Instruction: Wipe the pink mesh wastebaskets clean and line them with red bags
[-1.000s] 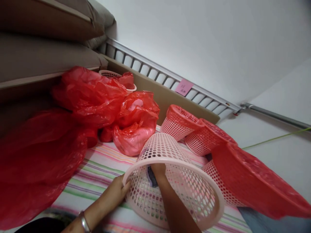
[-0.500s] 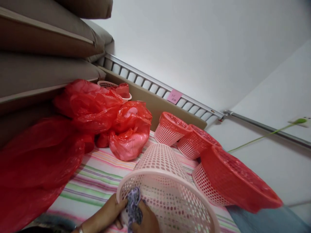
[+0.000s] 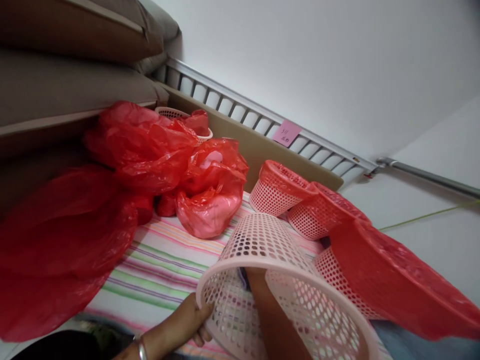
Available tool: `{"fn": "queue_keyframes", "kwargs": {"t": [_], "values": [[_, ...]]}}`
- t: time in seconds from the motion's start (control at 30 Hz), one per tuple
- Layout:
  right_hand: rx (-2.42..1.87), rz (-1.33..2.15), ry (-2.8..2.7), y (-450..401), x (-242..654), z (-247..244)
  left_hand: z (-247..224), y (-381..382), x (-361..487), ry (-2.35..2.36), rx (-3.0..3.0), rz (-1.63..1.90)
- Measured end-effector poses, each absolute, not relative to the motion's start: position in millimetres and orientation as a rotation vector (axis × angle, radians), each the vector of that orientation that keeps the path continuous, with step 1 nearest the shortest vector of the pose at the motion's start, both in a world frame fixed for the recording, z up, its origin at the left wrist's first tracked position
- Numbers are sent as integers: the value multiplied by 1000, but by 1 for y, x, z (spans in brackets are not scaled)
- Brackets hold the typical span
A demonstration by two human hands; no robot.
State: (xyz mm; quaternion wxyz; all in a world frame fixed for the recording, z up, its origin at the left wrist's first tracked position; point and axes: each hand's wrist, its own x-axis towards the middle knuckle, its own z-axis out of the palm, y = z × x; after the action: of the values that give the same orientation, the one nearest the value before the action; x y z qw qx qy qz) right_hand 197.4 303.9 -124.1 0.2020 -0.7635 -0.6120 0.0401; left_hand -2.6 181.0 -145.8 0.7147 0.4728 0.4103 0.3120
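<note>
The pink basket (image 3: pixel 258 262) lies tilted over the striped sheet (image 3: pixel 150 280); it could roll or skid into the 3 bag-lined baskets (image 3: pixel 272 196) if the left hand (image 3: pixel 197 319) slackens while the right arm presses inside. The left fingers clamp its rim; the right hand (image 3: pixel 256 276), beside a dark cloth (image 3: pixel 243 278), is mostly hidden, its grip impossible to tell.

Soft, dim light, glints on red bags (image 3: pixel 212 212), shadow under cushions (image 3: pixel 75 90)
</note>
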Motion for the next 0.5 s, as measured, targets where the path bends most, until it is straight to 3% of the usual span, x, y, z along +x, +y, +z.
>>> {"fn": "queue_keyframes", "kwargs": {"t": [0.23,0.5], "values": [[-2254,145,-1728,324,204,-128,-124,202,-15,1019,1139,728],[-2296,203,-1775,280,170,-111,-144,201,-14,1008,1151,742]]}}
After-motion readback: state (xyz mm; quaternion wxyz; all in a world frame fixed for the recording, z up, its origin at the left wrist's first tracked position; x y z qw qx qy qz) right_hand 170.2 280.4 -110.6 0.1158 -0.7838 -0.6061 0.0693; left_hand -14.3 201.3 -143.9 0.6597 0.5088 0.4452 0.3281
